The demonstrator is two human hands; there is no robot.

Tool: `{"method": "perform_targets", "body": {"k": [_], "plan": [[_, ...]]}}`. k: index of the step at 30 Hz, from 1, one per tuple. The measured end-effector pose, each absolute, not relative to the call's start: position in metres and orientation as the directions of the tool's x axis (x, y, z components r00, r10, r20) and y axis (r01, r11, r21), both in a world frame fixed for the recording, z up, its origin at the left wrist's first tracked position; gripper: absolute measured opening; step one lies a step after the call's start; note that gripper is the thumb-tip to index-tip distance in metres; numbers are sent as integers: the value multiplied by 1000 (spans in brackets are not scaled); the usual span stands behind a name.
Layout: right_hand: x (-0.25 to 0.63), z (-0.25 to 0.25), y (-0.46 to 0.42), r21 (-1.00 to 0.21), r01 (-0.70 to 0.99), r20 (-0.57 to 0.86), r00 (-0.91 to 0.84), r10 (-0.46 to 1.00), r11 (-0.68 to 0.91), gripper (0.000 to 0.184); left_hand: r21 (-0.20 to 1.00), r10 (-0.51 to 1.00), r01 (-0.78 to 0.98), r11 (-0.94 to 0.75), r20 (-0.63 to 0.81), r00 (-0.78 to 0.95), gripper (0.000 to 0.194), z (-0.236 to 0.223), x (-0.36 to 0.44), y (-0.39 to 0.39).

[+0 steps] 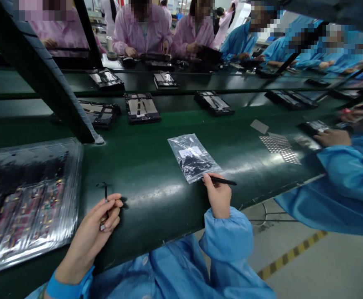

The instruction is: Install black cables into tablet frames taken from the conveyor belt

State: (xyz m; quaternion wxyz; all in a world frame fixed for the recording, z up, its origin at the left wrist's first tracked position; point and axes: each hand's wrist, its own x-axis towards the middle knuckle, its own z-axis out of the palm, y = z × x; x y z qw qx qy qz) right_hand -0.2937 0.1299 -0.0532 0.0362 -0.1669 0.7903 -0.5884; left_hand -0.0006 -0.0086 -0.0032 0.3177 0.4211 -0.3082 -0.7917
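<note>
Pinched between the thumb and fingers of my left hand (97,224) is a thin black flex cable (106,192), its bent end pointing up and a small pale end showing below the fingers. My right hand (219,198) is closed around black tweezers (227,181), which lie roughly level and point to the right. Just beyond that hand, a clear plastic bag (197,166) with a white label and dark small parts inside lies flat on the green bench (144,166). The right fingertips are at the bag's near edge; whether they touch it I cannot tell.
At left stands a clear plastic tray (78,166) of small electronic parts. Opened black devices (142,109) line the far side. A slanted post (49,79) rises at left. Perforated sheets (276,145) lie at right, near a co-worker's hand (334,138). People sit opposite.
</note>
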Motion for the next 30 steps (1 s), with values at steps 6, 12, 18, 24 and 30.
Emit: {"method": "perform_targets", "body": {"k": [6,12,18,24,30], "plan": [[-293,-55,135,-957,-204,150,-957,-248,209,42,751,-760,246,-613,-476,-443,18,-2,-1,-9],[-293,-59,144,-948,-235,158,-933,-324,216,41,751,-760,239,-615,-484,-434,18,1,-2,-8],[-295,-63,145,-928,-261,163,-926,-339,264,39,754,-764,243,-611,-480,-432,17,0,-2,-9],[-294,-61,144,-930,-250,154,-930,-333,270,40,763,-766,236,-602,-468,-440,17,-2,0,-8],[-291,-52,141,-953,-213,141,-941,-306,216,38,771,-767,231,-593,-455,-453,18,-3,0,-9]]}}
